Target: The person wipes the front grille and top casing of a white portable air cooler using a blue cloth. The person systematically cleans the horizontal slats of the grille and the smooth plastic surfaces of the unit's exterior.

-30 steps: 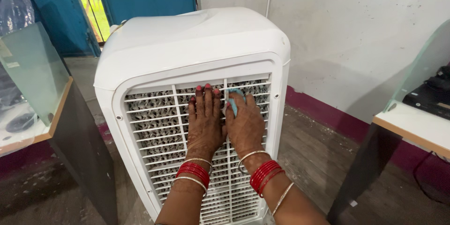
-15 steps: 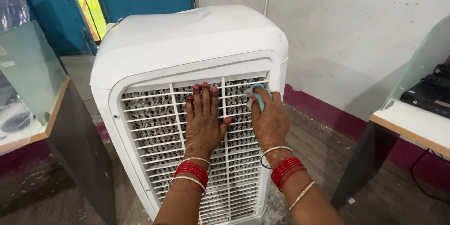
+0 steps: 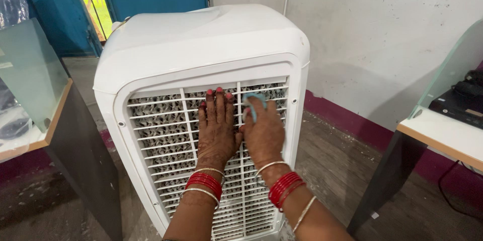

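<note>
Pressing a small teal cloth (image 3: 253, 104) under curled fingers against the upper slats of the white cooler's grille (image 3: 166, 135), her right hand (image 3: 262, 133) is working beside the left hand (image 3: 216, 130), lying flat and open, thumbs nearly touching.

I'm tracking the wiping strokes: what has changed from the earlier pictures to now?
The right hand, with the blue cloth under its fingers, swept right along the grille half a second ago and has come back left beside the left hand. The left hand stays flat on the grille; the cooler stands unmoved.
</note>
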